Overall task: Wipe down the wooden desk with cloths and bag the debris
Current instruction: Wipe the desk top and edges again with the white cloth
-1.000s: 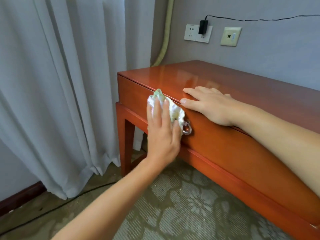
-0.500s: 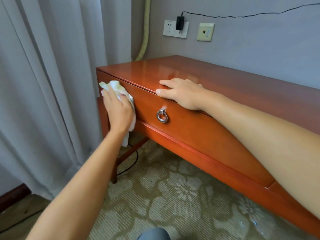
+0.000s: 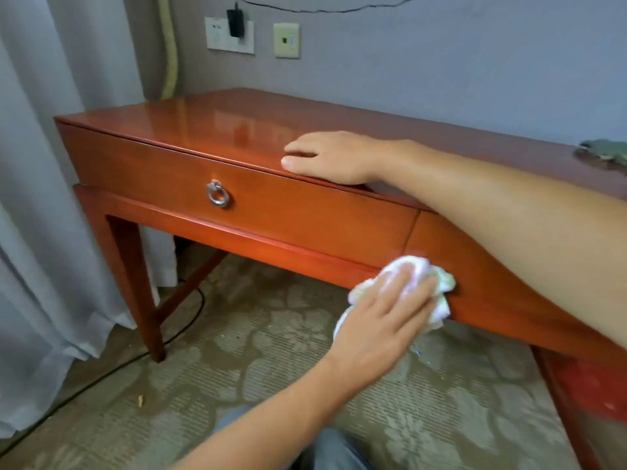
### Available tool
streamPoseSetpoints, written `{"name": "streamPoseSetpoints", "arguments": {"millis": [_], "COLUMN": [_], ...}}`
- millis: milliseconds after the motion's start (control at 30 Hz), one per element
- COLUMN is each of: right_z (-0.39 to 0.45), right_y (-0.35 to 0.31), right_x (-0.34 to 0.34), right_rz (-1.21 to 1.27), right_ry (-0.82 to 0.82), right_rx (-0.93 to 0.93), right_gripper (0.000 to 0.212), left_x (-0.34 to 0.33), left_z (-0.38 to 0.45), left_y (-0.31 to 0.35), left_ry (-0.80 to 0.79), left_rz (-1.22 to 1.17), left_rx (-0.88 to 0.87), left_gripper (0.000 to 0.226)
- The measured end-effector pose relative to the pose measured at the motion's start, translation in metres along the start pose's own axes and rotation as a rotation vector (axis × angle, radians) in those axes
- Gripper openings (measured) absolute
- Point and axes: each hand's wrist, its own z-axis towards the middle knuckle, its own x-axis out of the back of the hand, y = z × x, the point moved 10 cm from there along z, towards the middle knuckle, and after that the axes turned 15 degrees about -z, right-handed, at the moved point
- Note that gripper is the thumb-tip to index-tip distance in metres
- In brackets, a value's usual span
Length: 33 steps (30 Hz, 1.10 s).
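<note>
The left hand point(image 3: 380, 329) presses a cloth point(image 3: 437, 286) on the table point(image 3: 305, 212) front; the right hand point(image 3: 334, 157) rests flat on top.

No text, label, brand or number could be read; the wall socket plate point(image 3: 217, 35) above the wooden desk point(image 3: 210, 130) carried only blurred, illegible marks.

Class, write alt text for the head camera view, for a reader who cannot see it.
A person's left hand presses a crumpled pale cloth against the front of a glossy reddish-brown wooden desk, right of its drawer with a silver ring pull. The right hand rests flat on the desktop, above patterned carpet.
</note>
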Motion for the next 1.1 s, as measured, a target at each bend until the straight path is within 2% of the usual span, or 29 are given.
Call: {"name": "streamPoseSetpoints", "arguments": {"millis": [67, 200, 367, 467, 567, 600, 733, 800, 867, 967, 1100], "right_z": [-0.014, -0.031, -0.037, -0.036, -0.031, -0.031, -0.033, -0.034, -0.035, -0.030, 0.000], "right_y": [0.041, 0.065, 0.060, 0.055, 0.056, 0.057, 0.060, 0.061, 0.069, 0.063, 0.003], "right_x": [-0.011, -0.026, -0.020, -0.017, -0.017, -0.017, -0.016, -0.018, -0.021, -0.018, 0.003], "right_rz": [-0.032, 0.074, 0.135, 0.131, 0.112, 0.114, 0.111, 0.097, 0.084, 0.029, -0.041], "right_ry": [-0.027, -0.015, 0.053, 0.064, 0.071, 0.077, 0.092, 0.089, 0.088, 0.081, 0.082], "right_rx": [-0.133, -0.207, -0.194, -0.184, -0.196, -0.202, -0.214, -0.206, -0.219, -0.198, -0.041], "right_gripper": [0.089, 0.076, 0.070, 0.069, 0.073, 0.074, 0.076, 0.075, 0.073, 0.067, 0.060], "left_x": [-0.010, -0.009, 0.040, 0.069, 0.070, 0.058, -0.003, 0.001, 0.020, 0.069, 0.131], "left_z": [0.023, 0.028, -0.031, -0.056, -0.046, -0.036, 0.011, 0.017, 0.001, -0.048, -0.099], "left_y": [0.027, 0.024, -0.060, -0.100, -0.089, -0.074, 0.002, 0.002, -0.025, -0.099, -0.183], "left_ry": [-0.004, -0.044, -0.013, 0.015, 0.098, 0.094, -0.076, -0.065, -0.053, -0.031, 0.043], "left_rz": [0.050, 0.161, 0.344, 0.418, 0.347, 0.319, 0.219, 0.199, 0.250, 0.421, 0.373], "left_rx": [-0.163, -0.367, -0.300, -0.186, -0.046, -0.061, -0.448, -0.502, -0.422, -0.205, 0.135], "left_gripper": [0.039, 0.042, 0.051, 0.052, 0.044, 0.043, 0.040, 0.044, 0.052, 0.057, 0.053]}}
